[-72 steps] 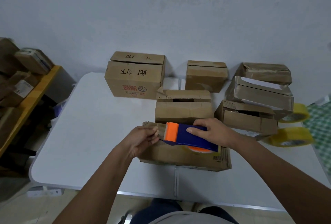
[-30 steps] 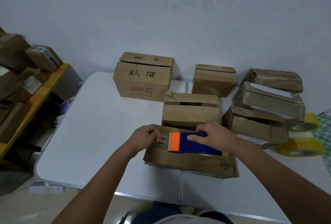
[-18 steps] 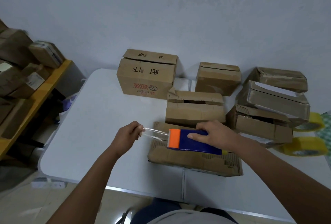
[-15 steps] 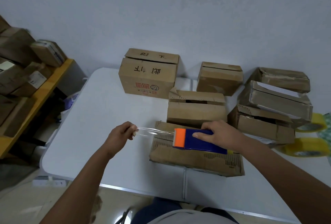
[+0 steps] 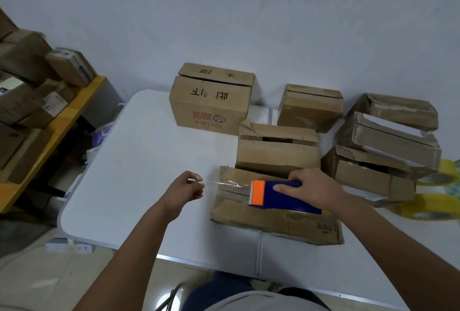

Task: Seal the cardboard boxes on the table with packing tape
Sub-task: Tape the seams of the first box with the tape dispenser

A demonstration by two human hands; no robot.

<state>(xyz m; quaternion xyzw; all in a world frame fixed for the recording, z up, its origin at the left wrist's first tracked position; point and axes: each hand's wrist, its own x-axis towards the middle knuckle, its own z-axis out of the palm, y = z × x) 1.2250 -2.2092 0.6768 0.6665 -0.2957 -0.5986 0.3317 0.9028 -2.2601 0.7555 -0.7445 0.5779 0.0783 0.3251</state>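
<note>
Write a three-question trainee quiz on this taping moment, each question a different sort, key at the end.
1. True or false: the left hand pinches the pulled-out tape end.
2. The right hand grips: A) a yellow tape roll B) the blue and orange tape dispenser C) a box flap.
3. Fill in: the dispenser is over the ___ box at the table's near edge.

Key: 1 true; 2 B; 3 flat

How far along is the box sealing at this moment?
Done: no box looks sealed. In hand: the right hand holds the tape dispenser over the nearest flat box, while the left hand pinches a clear tape strip pulled past its left edge. Left: taping this box and the open-flapped boxes behind.
</note>
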